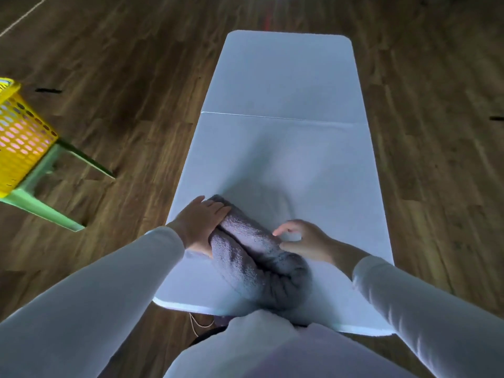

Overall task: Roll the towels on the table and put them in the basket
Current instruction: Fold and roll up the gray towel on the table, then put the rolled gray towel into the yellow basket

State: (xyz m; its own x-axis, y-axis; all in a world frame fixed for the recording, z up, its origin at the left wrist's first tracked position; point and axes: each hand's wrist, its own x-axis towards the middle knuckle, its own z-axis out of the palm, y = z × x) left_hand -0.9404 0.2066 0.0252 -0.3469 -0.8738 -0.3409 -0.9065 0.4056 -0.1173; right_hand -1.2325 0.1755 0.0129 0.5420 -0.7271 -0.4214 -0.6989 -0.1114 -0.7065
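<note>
A grey towel (253, 257), rolled into a thick bundle, lies on the near end of the white table (283, 148), its spiral end facing me by the front edge. My left hand (203, 223) holds the roll's far left part, fingers flat over the top and thumb against its side. My right hand (304, 241) touches the right side of the roll with loosely bent fingers and grips nothing. The yellow perforated basket (19, 137) stands at the far left on a green stool (41, 197).
The long white table has a fold seam (281, 117) across its middle. Wooden floor surrounds it on all sides. Dark tape marks (47, 90) lie on the floor. The stool's green legs splay out toward the table's left side.
</note>
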